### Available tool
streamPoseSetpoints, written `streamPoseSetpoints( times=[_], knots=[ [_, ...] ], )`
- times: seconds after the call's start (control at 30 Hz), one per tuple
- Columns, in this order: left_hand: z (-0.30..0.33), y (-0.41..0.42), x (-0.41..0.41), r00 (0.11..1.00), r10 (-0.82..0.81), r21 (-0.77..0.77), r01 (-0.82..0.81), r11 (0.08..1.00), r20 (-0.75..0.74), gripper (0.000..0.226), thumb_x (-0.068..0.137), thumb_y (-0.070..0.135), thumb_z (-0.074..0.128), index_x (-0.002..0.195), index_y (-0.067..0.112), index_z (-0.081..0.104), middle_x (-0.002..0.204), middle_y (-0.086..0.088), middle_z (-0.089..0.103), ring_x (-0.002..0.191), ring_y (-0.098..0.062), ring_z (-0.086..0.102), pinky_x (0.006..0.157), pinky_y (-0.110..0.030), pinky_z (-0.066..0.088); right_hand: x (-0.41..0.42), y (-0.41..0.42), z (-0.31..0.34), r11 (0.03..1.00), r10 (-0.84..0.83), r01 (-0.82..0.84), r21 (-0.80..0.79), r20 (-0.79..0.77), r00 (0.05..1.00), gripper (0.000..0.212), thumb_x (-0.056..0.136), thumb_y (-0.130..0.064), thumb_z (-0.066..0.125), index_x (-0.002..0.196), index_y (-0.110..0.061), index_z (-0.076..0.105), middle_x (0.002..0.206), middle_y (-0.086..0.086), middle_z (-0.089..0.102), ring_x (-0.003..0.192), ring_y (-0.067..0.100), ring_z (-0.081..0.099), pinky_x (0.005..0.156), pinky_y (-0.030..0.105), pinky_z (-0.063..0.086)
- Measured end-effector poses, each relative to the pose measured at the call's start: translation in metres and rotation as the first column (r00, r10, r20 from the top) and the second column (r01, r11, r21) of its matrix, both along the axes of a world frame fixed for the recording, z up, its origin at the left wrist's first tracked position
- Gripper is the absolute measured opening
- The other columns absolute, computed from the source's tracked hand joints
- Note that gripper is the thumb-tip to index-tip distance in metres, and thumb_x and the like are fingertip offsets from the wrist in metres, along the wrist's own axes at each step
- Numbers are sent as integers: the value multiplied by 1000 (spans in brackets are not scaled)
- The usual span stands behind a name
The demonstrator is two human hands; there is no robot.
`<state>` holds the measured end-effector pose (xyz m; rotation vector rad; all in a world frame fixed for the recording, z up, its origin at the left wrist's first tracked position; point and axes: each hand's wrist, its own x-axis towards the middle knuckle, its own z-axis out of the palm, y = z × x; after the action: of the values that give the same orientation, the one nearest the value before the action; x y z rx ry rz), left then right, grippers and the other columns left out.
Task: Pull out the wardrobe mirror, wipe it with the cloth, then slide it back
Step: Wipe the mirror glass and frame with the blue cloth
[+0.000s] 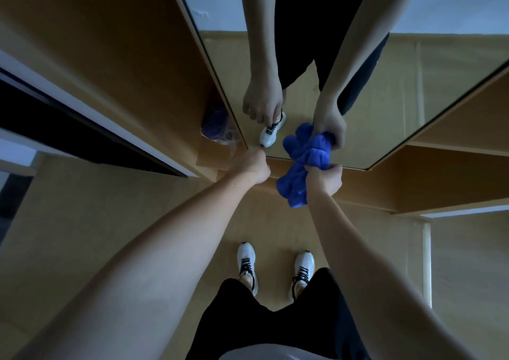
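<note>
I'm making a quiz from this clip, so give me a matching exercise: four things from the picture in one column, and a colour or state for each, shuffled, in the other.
Column 1:
1. cloth
2. left hand
3. mirror
4. shoes

Column 2:
A. white with black laces
B. reflects the person's legs and hands
C. blue, bunched in the right hand
D. closed at the mirror's lower left corner

Pairs: 1-C, 2-D, 3-B, 4-A

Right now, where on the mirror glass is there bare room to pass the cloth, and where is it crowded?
Free: the wide glass of the frameless wardrobe mirror above both hands, out to its right edge. Crowded: the bottom edge, where the left hand sits at the lower left corner and the right hand grips the crumpled blue cloth against the glass.
</note>
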<state>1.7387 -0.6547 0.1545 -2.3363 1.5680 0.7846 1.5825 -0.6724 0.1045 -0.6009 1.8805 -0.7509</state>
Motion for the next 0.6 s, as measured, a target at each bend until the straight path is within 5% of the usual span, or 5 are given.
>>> streamPoseSetpoints(
  times=[0.2, 0.37, 0.47, 0.6],
  knots=[
    [-2, -2, 35, 999, 22, 18, -21, 1000, -42, 16, 97, 22, 51, 107, 11, 59, 106, -10, 62, 93, -30, 62, 86, -44, 55, 37, 9, 11, 995, -55, 62, -80, 84, 995, 30, 77, -19, 74, 96, -15, 52, 84, -8, 58, 72, 7, 59, 65, 22, 44],
    [-2, -13, 67, 994, 60, -39, -64, 997, -95, 35, 101, 17, 47, 135, 10, 48, 135, -14, 54, 116, -33, 57, 86, -38, 49, 44, 3, 1, 999, -42, 42, 19, 2, 999, 30, 79, -17, 66, 105, -14, 52, 96, 0, 62, 88, 23, 63, 70, 31, 48],
    [2, -25, 79, 990, 42, -90, -55, 994, -138, 35, 104, 20, 45, 136, 9, 50, 135, -16, 54, 120, -35, 55, 86, -36, 45, 56, 8, 1, 997, -74, 73, -12, -29, 997, 33, 76, -21, 70, 103, -14, 52, 92, -2, 63, 87, 23, 64, 77, 36, 54],
    [3, -34, 89, 977, 2, -105, -25, 994, -213, 36, 104, 28, 47, 133, 8, 58, 133, -15, 59, 120, -35, 55, 95, -38, 47, 75, 18, 7, 984, -104, 103, -145, -1, 995, 32, 75, -17, 75, 98, -14, 54, 86, -8, 61, 77, 11, 61, 64, 17, 47]
  ],
)
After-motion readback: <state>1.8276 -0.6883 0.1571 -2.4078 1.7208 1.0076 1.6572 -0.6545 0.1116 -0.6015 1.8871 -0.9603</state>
